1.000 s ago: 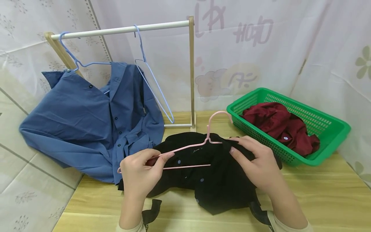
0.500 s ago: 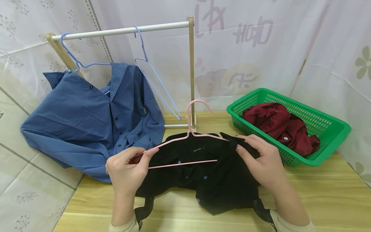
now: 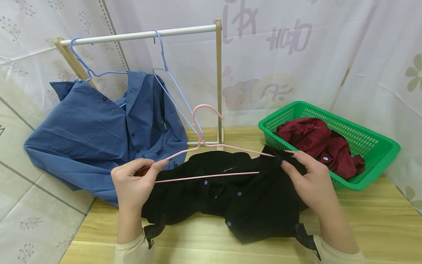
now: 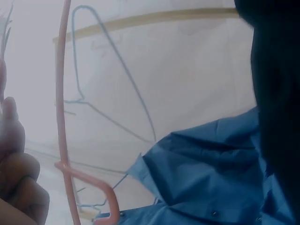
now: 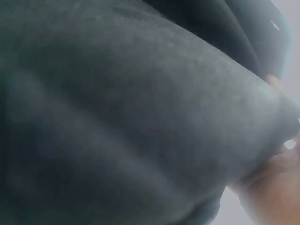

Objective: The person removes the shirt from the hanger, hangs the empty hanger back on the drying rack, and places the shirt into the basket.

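A pink clothes hanger (image 3: 199, 138) is held up over a black shirt (image 3: 267, 209) with small buttons. My left hand (image 3: 135, 185) pinches the hanger's left shoulder between thumb and fingers. At the other side, my right hand (image 3: 311, 181) pinches the shirt's collar edge, where the hanger's right arm passes under the cloth and its end is hidden. The hanger's lower bar runs across the shirt's open front. In the left wrist view the pink hanger (image 4: 61, 103) stands close up, fingers at the left edge. Black cloth (image 5: 140, 117) fills most of the right wrist view.
Behind on the left stands a rack with a white rail (image 3: 138, 35). A blue shirt (image 3: 95, 128) hangs there beside a bare blue hanger (image 3: 179, 90). At the right, a green basket (image 3: 379, 146) holds a dark red garment (image 3: 316, 139). All stand on a wooden table (image 3: 197, 242).
My left hand has moved left and slightly up, carrying the pink hanger. My right hand has shifted a little right with the collar edge. The hanger's hook now overlaps the blue hanger in view.
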Available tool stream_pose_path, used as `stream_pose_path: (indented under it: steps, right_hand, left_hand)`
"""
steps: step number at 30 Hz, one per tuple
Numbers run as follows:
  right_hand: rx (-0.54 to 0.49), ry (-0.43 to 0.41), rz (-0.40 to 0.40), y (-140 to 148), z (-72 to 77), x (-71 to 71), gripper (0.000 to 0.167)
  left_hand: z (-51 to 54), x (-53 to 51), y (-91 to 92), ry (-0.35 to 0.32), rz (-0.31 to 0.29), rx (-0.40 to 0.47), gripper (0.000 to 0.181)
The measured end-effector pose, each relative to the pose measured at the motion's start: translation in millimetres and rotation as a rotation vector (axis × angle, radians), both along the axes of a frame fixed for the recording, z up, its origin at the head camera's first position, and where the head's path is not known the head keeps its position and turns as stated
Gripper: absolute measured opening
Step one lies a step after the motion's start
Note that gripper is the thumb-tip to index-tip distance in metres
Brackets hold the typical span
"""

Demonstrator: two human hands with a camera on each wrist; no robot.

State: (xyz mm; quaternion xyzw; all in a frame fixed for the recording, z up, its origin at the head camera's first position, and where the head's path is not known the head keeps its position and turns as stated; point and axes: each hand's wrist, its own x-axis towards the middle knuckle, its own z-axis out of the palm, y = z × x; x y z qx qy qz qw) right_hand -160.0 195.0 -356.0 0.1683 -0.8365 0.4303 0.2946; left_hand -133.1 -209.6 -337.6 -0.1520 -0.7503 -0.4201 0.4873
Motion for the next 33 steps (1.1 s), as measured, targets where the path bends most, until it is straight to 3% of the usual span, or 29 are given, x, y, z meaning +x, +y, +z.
stream_pose_path:
  steps: [7,14,18,25,30,33]
  right_hand:
    - [-0.026,-0.076,-0.12,13,-0.8,-6.1,0.015]
    - [-0.073,-0.146,-0.172,21,-2.1,-8.1,0.023]
    - [-0.057,-0.182,-0.193,24,-4.0,-8.4,0.023]
    - [0.01,-0.172,-0.139,25,-9.3,-7.7,0.022]
    - [0.028,-0.156,-0.135,26,-10.0,-7.9,0.022]
    - [0.036,-0.163,-0.127,26,-9.4,-8.0,0.021]
  left_hand:
    - [6.7,3.9,-5.7,0.007,0.023,-0.018,0.018]
    - [22.4,19.8,-4.6,0.091,0.156,-0.035,0.025]
    - [38.3,28.8,-1.6,0.139,0.25,0.088,0.029]
    - [69.9,39.7,-3.7,0.203,0.414,0.44,0.038]
    - [74.9,47.6,-24.0,0.151,0.623,0.508,0.035]
    - [73.1,53.6,-39.1,0.107,0.713,0.583,0.03]
